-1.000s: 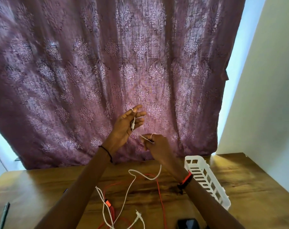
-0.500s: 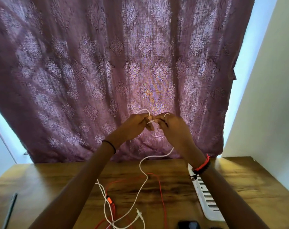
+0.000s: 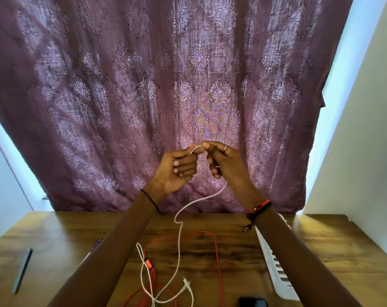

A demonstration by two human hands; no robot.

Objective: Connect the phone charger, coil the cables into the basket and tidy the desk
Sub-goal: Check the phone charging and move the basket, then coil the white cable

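Here, a purple patterned curtain (image 3: 144,85) hangs behind the wooden worktop (image 3: 55,240). A white basket (image 3: 274,271) lies at the right, partly under the forearm. Raised before the curtain, the left hand (image 3: 172,171) and right hand (image 3: 228,165) each close their grip on a loop of the white cable (image 3: 179,240), pinching it. The rest of it trails down across a red cable (image 3: 148,264). A pen (image 3: 22,271) lies far left, and a dark phone (image 3: 252,303) sits at the near edge.

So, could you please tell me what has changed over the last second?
The left hand and right hand came together, and both now grip a loop of the white cable. The red cable, basket and pen lie on the desk as before.
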